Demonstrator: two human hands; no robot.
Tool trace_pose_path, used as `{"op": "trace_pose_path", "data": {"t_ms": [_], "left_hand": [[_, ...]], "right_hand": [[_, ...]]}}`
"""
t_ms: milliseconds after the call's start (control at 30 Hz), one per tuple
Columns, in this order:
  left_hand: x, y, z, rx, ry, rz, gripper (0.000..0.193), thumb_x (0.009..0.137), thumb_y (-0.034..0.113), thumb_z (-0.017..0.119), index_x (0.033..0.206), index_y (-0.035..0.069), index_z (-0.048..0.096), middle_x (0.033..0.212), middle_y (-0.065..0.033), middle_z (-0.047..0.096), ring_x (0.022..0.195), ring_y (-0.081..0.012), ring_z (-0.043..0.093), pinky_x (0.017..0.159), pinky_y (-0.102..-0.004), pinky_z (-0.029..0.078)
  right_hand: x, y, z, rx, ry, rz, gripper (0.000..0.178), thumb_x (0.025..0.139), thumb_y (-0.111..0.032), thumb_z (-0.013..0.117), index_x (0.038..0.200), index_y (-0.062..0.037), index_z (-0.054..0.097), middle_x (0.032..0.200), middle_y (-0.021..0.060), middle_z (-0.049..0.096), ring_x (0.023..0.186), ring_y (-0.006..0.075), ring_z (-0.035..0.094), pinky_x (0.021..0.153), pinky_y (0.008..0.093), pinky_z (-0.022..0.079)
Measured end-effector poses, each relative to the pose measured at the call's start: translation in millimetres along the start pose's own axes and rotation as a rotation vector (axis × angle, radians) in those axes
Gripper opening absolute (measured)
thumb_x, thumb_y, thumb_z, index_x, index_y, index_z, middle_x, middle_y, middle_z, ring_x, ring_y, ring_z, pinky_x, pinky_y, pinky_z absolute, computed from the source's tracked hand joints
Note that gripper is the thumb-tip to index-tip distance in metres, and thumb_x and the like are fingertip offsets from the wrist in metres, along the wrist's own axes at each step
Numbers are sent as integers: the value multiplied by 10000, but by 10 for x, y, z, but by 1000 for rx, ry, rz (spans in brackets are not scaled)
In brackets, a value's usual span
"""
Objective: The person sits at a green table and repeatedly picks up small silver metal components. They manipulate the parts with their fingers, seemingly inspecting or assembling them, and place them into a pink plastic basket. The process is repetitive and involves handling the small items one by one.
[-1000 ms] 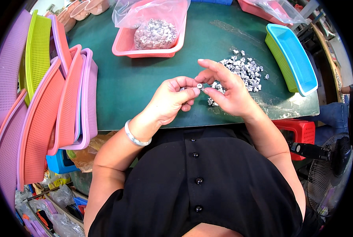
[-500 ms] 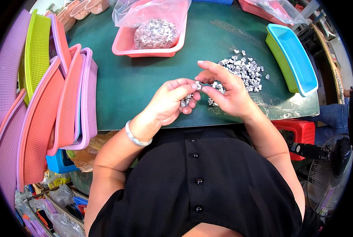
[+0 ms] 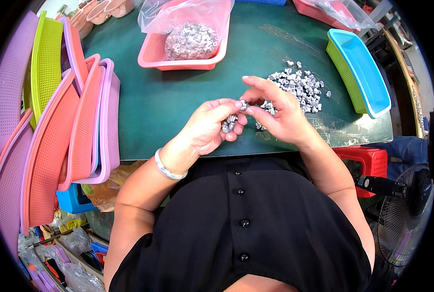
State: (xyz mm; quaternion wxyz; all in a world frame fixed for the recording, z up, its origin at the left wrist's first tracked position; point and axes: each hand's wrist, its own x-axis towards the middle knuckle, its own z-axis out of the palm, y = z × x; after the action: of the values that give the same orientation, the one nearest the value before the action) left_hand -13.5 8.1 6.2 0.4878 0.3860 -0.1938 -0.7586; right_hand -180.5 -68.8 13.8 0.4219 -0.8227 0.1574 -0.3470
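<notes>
Dark green, the worktop spreads beneath two bare hands, which I view from above through the head camera. Near its front edge, the left hand holds one small ribbed, silver-grey piece at the tips of its thumb and forefinger; more pieces of the same kind lie gathered in its curled lower fingers. The right hand faces it from the other side, its thumb and a fingertip right beside the pinched piece and its forefinger lifted away from the thumb; I cannot tell whether this hand grips the piece or only sits against it. Just beyond the right hand, and partly hidden by it, a loose pile of matching grey pieces is scattered on the worktop. Farther back, left of the pile, I see a pink basket with a clear plastic bag in it, bulging with similar pieces. To the right of the pile, a light-blue and lime-green basket rests at a slant. Along the left side, purple, lime and coral perforated baskets are stacked on their sides. A pale bangle circles the left wrist, and a black buttoned top fills the lower middle.
</notes>
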Motion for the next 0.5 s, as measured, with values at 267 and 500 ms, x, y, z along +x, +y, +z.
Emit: {"op": "trace_pose_path", "data": {"t_ms": [267,500], "left_hand": [[22,8,-34,-174,-93,-48,362,923,274,360,1025,-44,500,902,-141,585,809,-249,609,643,-306,536],[17,-14,-54,-215,-168,-41,393,925,292,345,1084,-42,477,969,-149,566,893,-260,584,647,-308,532]], "right_hand": [[-19,46,-19,-52,12,54,453,744,5,598,1173,-51,462,860,87,618,773,196,613,659,283,477],[5,-7,-26,-143,20,-51,462,698,23,602,1142,-52,498,905,92,614,794,217,587,664,296,476]]}}
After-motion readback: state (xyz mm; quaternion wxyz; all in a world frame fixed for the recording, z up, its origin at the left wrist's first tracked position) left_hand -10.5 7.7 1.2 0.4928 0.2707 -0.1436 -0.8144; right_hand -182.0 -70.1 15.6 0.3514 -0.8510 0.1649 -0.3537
